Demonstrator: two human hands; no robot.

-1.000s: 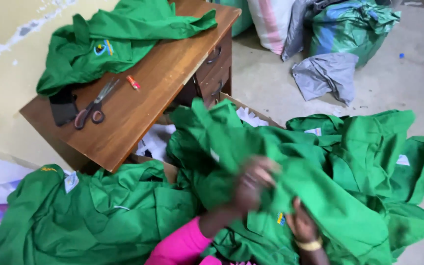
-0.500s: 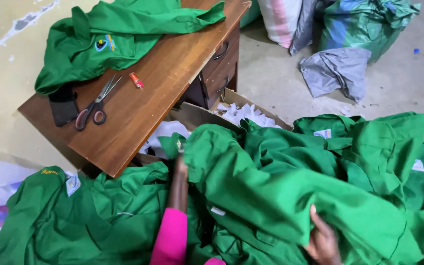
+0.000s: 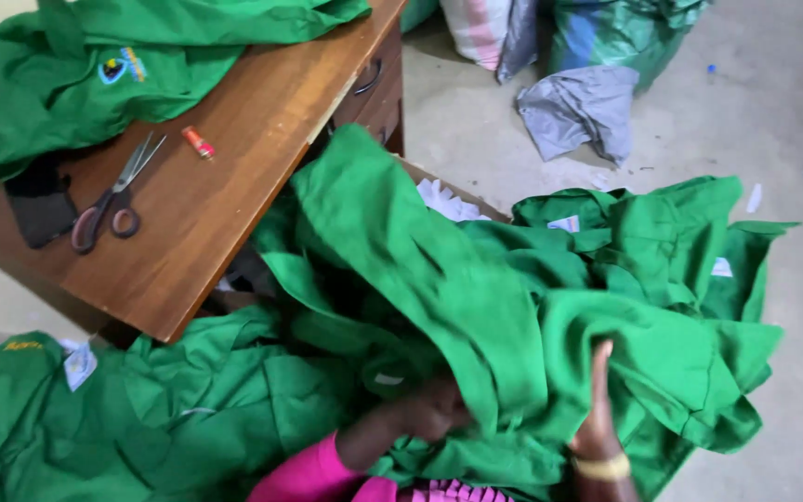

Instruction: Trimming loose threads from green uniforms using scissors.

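The left hand (image 3: 434, 409) is tucked under a raised green garment (image 3: 439, 279), fingers curled into its folds in a closed grip on the cloth. The right hand (image 3: 597, 409) reaches up into the same garment from below, fingers extended along the fabric; whether its grip is closed cannot be told, since cloth hides the fingertips. The garment hangs draped over both hands, near centre, above a heap of green clothes (image 3: 141, 418) that spreads across the floor from near left to right. At far left stands a wooden desk (image 3: 234, 186) carrying scissors (image 3: 109, 200), a small red tube (image 3: 199, 142), a black pouch (image 3: 37, 200) and another green shirt (image 3: 95, 65). Beyond, a grey bag (image 3: 578, 112) lies on the floor.
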